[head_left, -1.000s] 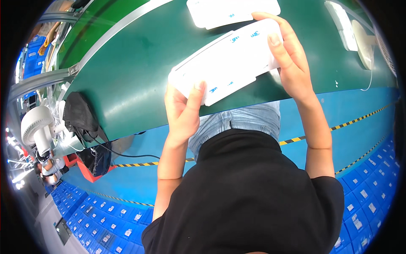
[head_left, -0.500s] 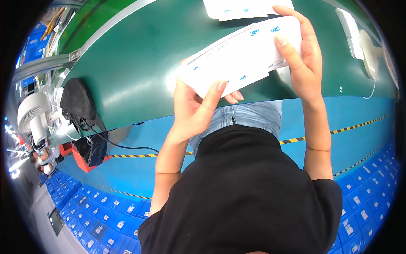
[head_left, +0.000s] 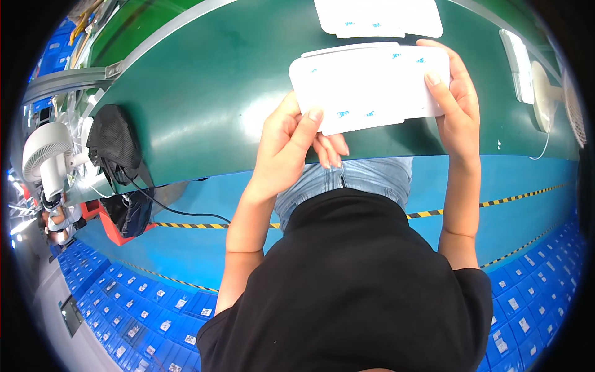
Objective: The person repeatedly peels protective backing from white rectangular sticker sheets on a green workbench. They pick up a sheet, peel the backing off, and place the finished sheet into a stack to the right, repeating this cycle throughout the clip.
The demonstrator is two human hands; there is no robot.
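Between my hands, above the green tabletop [head_left: 204, 93], is a stack of white sheets [head_left: 369, 87] with rounded corners and small blue print. Its layers sit slightly out of line along the far and near edges. My left hand [head_left: 284, 142] grips the near left corner, thumb on top and fingers below. At the right end my right hand [head_left: 460, 108] pinches the stack, its thumb lying on the upper face. Just beyond, a second white stack [head_left: 378, 15] of similar shape rests on the table.
To the left are a black mesh bag [head_left: 113, 139], a white fan [head_left: 46, 149] and a red bin [head_left: 116, 230]. White flat pieces [head_left: 515, 65] and another fan [head_left: 543, 93] stand at the right. Rows of blue boxes [head_left: 152, 310] cover the floor behind me. A person [head_left: 59, 220] is far left.
The held stack has turned from a slant to nearly level, its left end swinging away from me. Both hands still hold it. My view has shifted slightly.
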